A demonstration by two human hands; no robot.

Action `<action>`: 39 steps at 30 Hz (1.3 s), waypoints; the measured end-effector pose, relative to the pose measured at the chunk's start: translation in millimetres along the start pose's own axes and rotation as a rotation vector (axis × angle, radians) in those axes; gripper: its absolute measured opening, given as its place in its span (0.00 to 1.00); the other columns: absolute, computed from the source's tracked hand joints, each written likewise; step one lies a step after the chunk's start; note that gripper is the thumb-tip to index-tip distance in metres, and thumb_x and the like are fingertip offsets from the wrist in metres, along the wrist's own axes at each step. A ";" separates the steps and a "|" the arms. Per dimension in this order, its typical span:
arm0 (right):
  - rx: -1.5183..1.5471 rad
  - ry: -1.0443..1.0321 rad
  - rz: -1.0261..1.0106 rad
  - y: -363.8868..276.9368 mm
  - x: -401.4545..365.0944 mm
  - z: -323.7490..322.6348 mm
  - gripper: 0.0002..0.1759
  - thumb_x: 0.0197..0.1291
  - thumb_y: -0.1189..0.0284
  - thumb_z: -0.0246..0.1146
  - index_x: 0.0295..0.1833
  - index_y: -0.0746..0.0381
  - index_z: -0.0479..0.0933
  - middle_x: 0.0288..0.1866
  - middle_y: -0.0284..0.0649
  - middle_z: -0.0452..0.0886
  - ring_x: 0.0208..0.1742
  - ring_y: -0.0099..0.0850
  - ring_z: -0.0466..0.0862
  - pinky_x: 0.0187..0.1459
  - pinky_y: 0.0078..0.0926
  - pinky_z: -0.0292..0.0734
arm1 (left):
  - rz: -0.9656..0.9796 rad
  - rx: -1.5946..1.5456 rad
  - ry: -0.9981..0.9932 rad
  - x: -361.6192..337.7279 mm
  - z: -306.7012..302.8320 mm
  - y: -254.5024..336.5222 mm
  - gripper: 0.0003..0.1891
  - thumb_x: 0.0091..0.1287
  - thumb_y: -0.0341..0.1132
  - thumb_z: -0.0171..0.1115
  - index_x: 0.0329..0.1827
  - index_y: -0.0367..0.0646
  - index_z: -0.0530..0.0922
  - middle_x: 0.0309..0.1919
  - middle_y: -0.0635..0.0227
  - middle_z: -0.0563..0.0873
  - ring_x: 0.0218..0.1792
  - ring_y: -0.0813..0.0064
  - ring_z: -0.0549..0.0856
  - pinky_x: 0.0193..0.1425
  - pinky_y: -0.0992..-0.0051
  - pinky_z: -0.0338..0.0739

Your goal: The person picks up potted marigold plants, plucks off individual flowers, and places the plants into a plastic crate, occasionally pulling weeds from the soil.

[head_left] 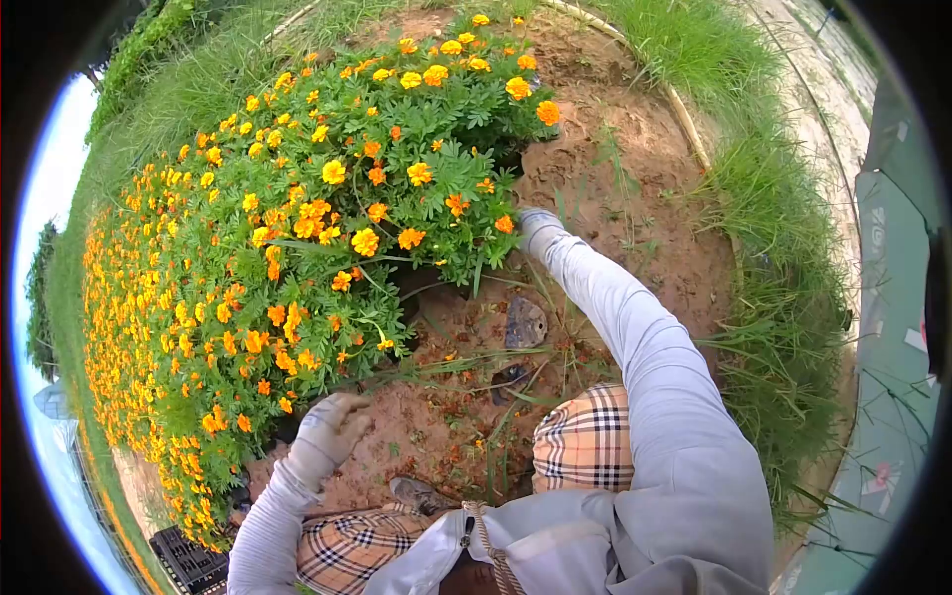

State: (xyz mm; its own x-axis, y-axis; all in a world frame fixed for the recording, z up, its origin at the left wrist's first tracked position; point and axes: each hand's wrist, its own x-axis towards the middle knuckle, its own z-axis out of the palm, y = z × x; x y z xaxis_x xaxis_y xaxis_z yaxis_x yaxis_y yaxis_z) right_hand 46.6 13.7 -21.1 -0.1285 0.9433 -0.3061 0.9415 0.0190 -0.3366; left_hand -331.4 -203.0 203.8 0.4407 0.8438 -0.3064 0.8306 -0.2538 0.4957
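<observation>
My left hand, in a pale glove, hovers over the bare soil beside the lower edge of the marigold bushes, its fingers apart and nothing between them. My right arm stretches forward, and my right hand, gloved too, is at the right edge of the bushes, close to an orange flower. The fingers of that hand are hidden at the foliage. Between my hands, long grass blades lie across the soil, near a grey flat piece and a small dark object.
Tall grass borders the bed on the right, beyond a thin pale edging. A black plastic crate sits at the lower left. Green sheeting lies at the far right. My checked-cloth knees are just below the soil patch.
</observation>
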 end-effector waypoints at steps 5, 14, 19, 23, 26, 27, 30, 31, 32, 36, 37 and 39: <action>0.170 -0.098 0.067 -51.1 8.1 2.2 0.22 0.60 0.57 0.52 0.55 0.56 0.75 0.58 0.42 0.76 0.57 0.38 0.77 0.54 0.37 0.73 | 0.125 0.238 -0.313 142.8 117.3 19.2 0.18 0.62 0.47 0.56 0.48 0.43 0.78 0.46 0.57 0.80 0.49 0.56 0.78 0.53 0.64 0.72; 1.404 0.504 0.425 82.1 5.4 25.2 0.34 0.60 0.46 0.52 0.60 0.63 0.71 0.58 0.42 0.74 0.57 0.34 0.73 0.57 0.32 0.65 | -0.404 0.410 -0.450 228.2 226.4 7.9 0.31 0.59 0.55 0.55 0.60 0.44 0.71 0.59 0.58 0.74 0.61 0.63 0.73 0.64 0.67 0.66; 1.256 0.580 0.425 101.0 38.5 -10.9 0.32 0.54 0.48 0.61 0.53 0.65 0.75 0.46 0.44 0.81 0.46 0.43 0.80 0.50 0.34 0.72 | -0.466 0.414 -0.515 240.4 224.6 16.9 0.29 0.58 0.53 0.56 0.60 0.45 0.72 0.60 0.59 0.74 0.61 0.65 0.73 0.62 0.67 0.69; 0.839 0.449 0.329 69.1 107.1 -14.1 0.32 0.52 0.49 0.57 0.50 0.68 0.75 0.51 0.58 0.76 0.56 0.50 0.74 0.57 0.39 0.68 | -0.524 0.404 -0.520 239.3 227.8 18.8 0.29 0.58 0.51 0.57 0.59 0.45 0.72 0.60 0.60 0.74 0.61 0.66 0.73 0.61 0.67 0.69; 0.727 0.396 0.208 47.9 143.6 -9.4 0.29 0.53 0.53 0.58 0.56 0.60 0.73 0.56 0.53 0.75 0.58 0.48 0.74 0.58 0.37 0.69 | -0.541 0.395 -0.497 239.5 227.6 20.4 0.29 0.58 0.50 0.57 0.60 0.44 0.72 0.59 0.60 0.74 0.61 0.66 0.74 0.62 0.67 0.69; 0.725 0.416 0.154 41.3 147.6 -10.7 0.29 0.53 0.53 0.58 0.57 0.59 0.73 0.57 0.52 0.74 0.58 0.47 0.74 0.58 0.36 0.69 | -0.545 0.395 -0.496 239.0 226.9 21.7 0.29 0.58 0.50 0.57 0.60 0.44 0.72 0.59 0.60 0.74 0.61 0.66 0.74 0.62 0.67 0.69; 0.512 0.345 0.157 46.8 157.9 -18.4 0.26 0.60 0.55 0.51 0.61 0.54 0.70 0.62 0.44 0.71 0.60 0.43 0.72 0.59 0.35 0.68 | -0.552 0.379 -0.524 242.7 227.5 19.5 0.29 0.58 0.50 0.58 0.60 0.44 0.72 0.60 0.60 0.74 0.61 0.65 0.73 0.62 0.67 0.69; 0.471 0.333 0.171 51.9 160.8 -17.2 0.26 0.62 0.55 0.49 0.62 0.54 0.69 0.63 0.43 0.70 0.60 0.42 0.72 0.59 0.36 0.67 | -0.553 0.371 -0.538 244.3 227.4 18.4 0.29 0.58 0.50 0.58 0.60 0.44 0.72 0.60 0.60 0.74 0.61 0.65 0.73 0.62 0.67 0.69; 0.260 0.227 0.176 61.1 157.4 -12.4 0.27 0.64 0.53 0.44 0.63 0.55 0.68 0.66 0.42 0.67 0.62 0.41 0.70 0.62 0.37 0.63 | -0.547 0.372 -0.537 244.8 226.9 18.0 0.29 0.58 0.51 0.58 0.60 0.44 0.72 0.60 0.59 0.74 0.61 0.65 0.73 0.62 0.67 0.69; 1.522 0.698 0.588 99.3 81.7 -19.1 0.30 0.60 0.50 0.55 0.52 0.67 0.74 0.51 0.46 0.78 0.50 0.37 0.78 0.50 0.35 0.72 | -0.503 0.384 -0.512 242.7 227.7 15.4 0.28 0.58 0.51 0.58 0.59 0.44 0.72 0.58 0.58 0.75 0.59 0.63 0.74 0.60 0.67 0.70; 1.877 0.634 0.701 104.9 54.0 -42.2 0.22 0.59 0.54 0.58 0.42 0.65 0.78 0.38 0.40 0.81 0.37 0.32 0.80 0.39 0.33 0.75 | -0.489 0.390 -0.503 241.4 228.4 14.2 0.28 0.58 0.51 0.58 0.59 0.44 0.72 0.58 0.57 0.75 0.59 0.63 0.75 0.60 0.67 0.70; 2.442 0.695 0.158 148.8 69.1 -23.6 0.13 0.57 0.59 0.61 0.31 0.57 0.78 0.24 0.33 0.78 0.25 0.28 0.77 0.30 0.28 0.73 | -0.474 0.406 -0.498 239.5 231.0 11.0 0.28 0.58 0.51 0.58 0.58 0.44 0.72 0.57 0.57 0.75 0.58 0.63 0.75 0.59 0.67 0.71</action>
State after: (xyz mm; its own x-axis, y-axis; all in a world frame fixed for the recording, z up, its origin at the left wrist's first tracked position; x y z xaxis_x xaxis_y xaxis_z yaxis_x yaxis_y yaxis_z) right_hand 185.2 89.6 -71.4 0.3877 0.8327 -0.3954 -0.8850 0.2163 -0.4124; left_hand -138.0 -113.0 -51.9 0.0302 0.6190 -0.7848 0.9845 -0.1542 -0.0837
